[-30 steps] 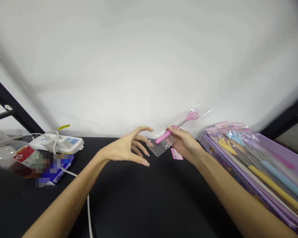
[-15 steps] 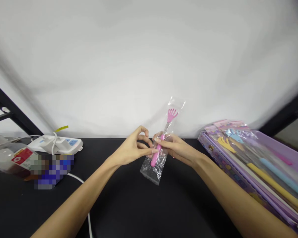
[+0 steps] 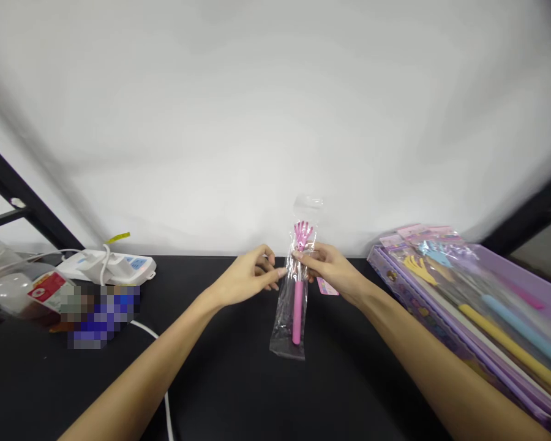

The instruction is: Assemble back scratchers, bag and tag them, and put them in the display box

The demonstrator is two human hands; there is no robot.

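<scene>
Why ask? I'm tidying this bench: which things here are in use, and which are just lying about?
In use: left hand, right hand, pink back scratcher, clear plastic bag.
Lying about: white power strip, white cable, purple boxed set, small pink tag.

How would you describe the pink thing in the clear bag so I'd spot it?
On the black tabletop, between a white power strip and a purple boxed set, the left hand and right hand pinch a clear plastic bag. Inside hangs a pink back scratcher, handle down, hand-shaped claw up. Unlike the yellow and blue ones in that set, it is bagged alone.
</scene>
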